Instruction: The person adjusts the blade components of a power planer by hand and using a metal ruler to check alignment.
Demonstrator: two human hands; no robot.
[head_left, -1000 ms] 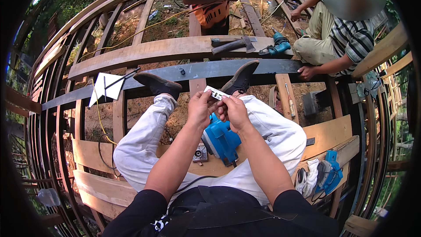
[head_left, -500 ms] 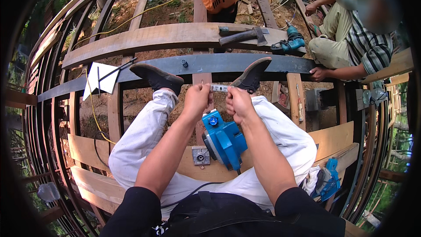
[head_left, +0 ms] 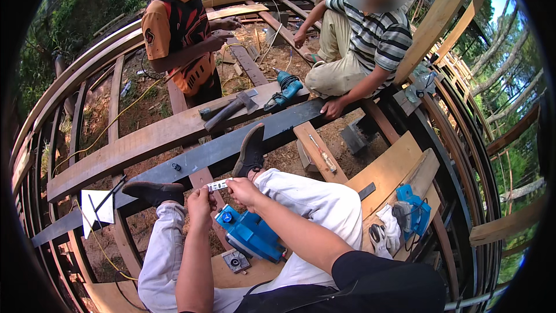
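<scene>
A short, silvery slotted metal strip (head_left: 218,185) is held up between my two hands over the gap between my legs. My left hand (head_left: 200,205) pinches its left end, and my right hand (head_left: 242,192) has hold of the right end. Just below them, a blue electric planer (head_left: 253,236) with a round blue knob lies between my thighs. A square metal plate with a round hub (head_left: 236,261) rests on a board beside the planer. The fingers cover both ends of the strip.
A hatchet (head_left: 233,109) and a teal drill (head_left: 284,90) lie on the far plank (head_left: 133,146). A co-worker's hand (head_left: 333,108) rests on the dark beam (head_left: 214,148); another person stands beyond. Right are a blue power tool (head_left: 412,208) and white gloves (head_left: 389,227). Gaps separate the beams.
My view has swung up and to the right, bringing both people and the right-hand tools further into sight. Both hands still hold the strip.
</scene>
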